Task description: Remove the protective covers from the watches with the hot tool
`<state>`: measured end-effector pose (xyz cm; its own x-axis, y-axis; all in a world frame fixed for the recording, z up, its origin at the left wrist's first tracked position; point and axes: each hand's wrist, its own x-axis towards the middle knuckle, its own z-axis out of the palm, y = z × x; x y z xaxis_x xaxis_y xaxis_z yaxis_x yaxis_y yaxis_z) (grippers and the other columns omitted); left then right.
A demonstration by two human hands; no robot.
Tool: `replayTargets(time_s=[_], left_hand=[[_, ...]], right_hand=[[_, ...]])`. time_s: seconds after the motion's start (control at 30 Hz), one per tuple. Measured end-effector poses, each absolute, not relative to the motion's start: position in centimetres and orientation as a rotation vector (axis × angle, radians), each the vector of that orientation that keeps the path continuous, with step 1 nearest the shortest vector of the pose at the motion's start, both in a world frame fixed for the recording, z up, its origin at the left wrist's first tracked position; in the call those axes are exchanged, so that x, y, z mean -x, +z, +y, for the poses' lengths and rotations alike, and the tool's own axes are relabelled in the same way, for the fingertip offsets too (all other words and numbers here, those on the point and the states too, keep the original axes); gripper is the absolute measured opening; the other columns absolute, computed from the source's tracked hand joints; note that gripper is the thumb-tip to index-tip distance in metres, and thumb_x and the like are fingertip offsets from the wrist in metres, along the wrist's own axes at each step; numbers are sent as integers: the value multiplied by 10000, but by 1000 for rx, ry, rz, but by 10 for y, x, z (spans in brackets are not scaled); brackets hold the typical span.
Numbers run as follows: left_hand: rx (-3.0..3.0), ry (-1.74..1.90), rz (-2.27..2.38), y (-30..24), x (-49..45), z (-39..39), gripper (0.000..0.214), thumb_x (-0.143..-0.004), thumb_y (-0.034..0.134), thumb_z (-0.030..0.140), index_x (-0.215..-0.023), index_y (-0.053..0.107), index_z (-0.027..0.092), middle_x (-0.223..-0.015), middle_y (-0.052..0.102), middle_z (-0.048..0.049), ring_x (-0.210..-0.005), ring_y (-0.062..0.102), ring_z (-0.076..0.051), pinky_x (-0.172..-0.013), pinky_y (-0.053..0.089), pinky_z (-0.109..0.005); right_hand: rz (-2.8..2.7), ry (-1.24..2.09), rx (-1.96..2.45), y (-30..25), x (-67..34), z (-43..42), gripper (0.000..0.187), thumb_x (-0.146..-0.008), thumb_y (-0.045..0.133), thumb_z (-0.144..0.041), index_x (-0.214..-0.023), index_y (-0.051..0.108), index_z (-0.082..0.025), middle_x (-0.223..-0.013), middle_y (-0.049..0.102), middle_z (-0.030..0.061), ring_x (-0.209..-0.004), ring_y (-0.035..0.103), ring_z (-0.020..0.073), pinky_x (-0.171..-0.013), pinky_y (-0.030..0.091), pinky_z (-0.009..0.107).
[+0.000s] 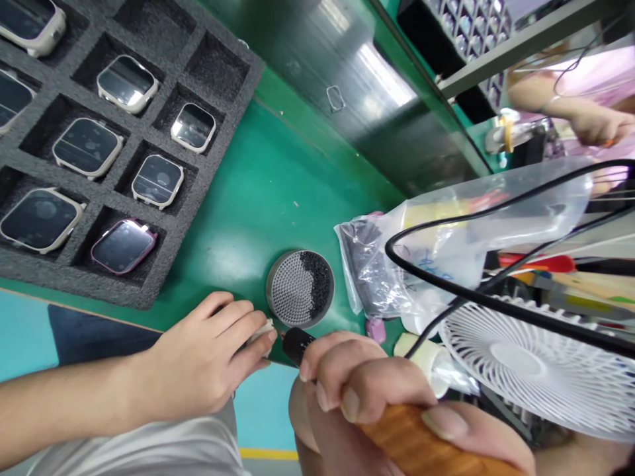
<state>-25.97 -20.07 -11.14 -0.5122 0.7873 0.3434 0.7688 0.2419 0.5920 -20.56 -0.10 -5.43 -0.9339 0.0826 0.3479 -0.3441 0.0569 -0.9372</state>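
Note:
My left hand (206,363) pinches a small pale watch part (262,329) at the near edge of the green bench. My right hand (367,396) is wrapped round an orange-handled electric screwdriver (421,443) whose black nose (296,344) points at that part. Just beyond them sits a round metal screw dish (300,289) with a perforated face and a heap of tiny black screws on its right side.
A black foam tray (163,73) at the left holds several smartwatch bodies (86,147), one pinkish (123,246). Clear plastic bags (446,244), a black cable (496,304) and a white desk fan (540,370) crowd the right. Another person's arm (570,109) shows at the top right.

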Motion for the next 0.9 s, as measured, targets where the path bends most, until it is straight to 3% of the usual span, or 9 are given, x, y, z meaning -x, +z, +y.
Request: replayTargets(time_s=[0.2, 0.3, 0.5, 0.67, 0.9], left_hand=[[-1543, 1131, 2468, -112, 260, -200, 281, -1008, 625, 240, -1257, 681, 122, -1197, 718, -112, -1103, 620, -269, -948, 438, -459], [-1539, 1125, 2482, -112, 259, -200, 288, -1002, 638, 247, -1255, 685, 118, -1184, 720, -117, -1108, 624, -271, -951, 444, -456], [-1535, 1127, 2474, -112, 258, -201, 289, -1007, 641, 259, -1255, 684, 118, -1198, 718, -107, -1110, 615, -275, -956, 441, -471], [-1537, 1134, 2469, -112, 259, -202, 279, -1015, 624, 250, -1253, 676, 114, -1205, 714, -101, -1107, 602, -275, -955, 436, -476], [-1533, 1144, 2462, -112, 257, -202, 269, -1008, 646, 261, -1239, 679, 127, -1215, 708, -97, -1114, 597, -272, -964, 438, -475]], right_hand=[[-1990, 1900, -222, -59, 206, -6, 351, -986, 464, -574, -1286, 566, -424, -720, 531, -38, -527, 542, 182, -465, 525, 388], [-1993, 1853, -160, -63, 202, -7, 350, -981, 494, -513, -1319, 538, -431, -722, 525, -38, -536, 549, 191, -475, 540, 408], [-1988, 1845, -188, -66, 196, -1, 330, -1020, 391, -466, -1315, 535, -427, -694, 508, -45, -510, 536, 184, -464, 538, 404], [-1953, 1774, -18, -63, 195, -11, 326, -974, 514, -521, -1262, 550, -371, -736, 541, -50, -542, 548, 165, -468, 537, 389], [-1899, 1732, -35, -70, 194, -8, 331, -977, 535, -479, -1302, 532, -416, -700, 486, -59, -488, 497, 160, -434, 496, 371]])
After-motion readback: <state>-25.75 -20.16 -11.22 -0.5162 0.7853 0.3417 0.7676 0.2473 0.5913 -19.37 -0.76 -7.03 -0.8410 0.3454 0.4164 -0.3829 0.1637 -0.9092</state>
